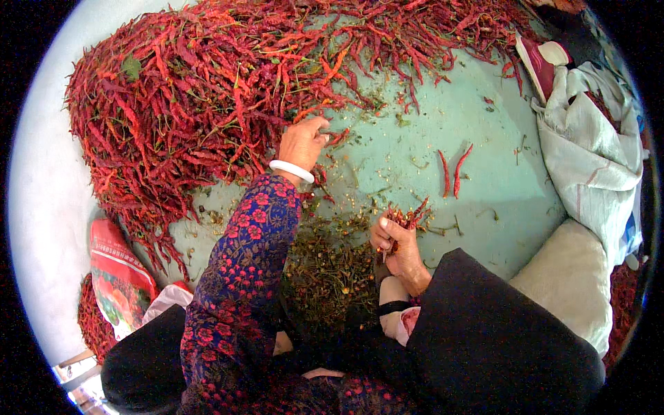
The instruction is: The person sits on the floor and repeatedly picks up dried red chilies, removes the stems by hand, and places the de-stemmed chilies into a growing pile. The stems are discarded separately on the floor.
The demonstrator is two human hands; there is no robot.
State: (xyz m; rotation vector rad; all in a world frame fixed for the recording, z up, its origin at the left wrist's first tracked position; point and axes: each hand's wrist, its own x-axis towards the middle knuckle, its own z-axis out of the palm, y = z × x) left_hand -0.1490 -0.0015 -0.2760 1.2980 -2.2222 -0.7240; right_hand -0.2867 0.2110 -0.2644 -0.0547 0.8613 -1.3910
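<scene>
Poking from the right hand [395,242], a bunch of red peppers [415,216] is hugged by curled fingers, maybe so none drop. The left hand [301,145] is placed beside the pepper pile [173,104], perhaps for easy reach; whether anything is pinched cannot be told.

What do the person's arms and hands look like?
The left arm wears a dark blue sleeve with pinkish-red flowers and brownish leaves. A smooth white bracelet circles that wrist. The left hand and right hand wear no gloves. Most of the right arm is hidden.
</scene>
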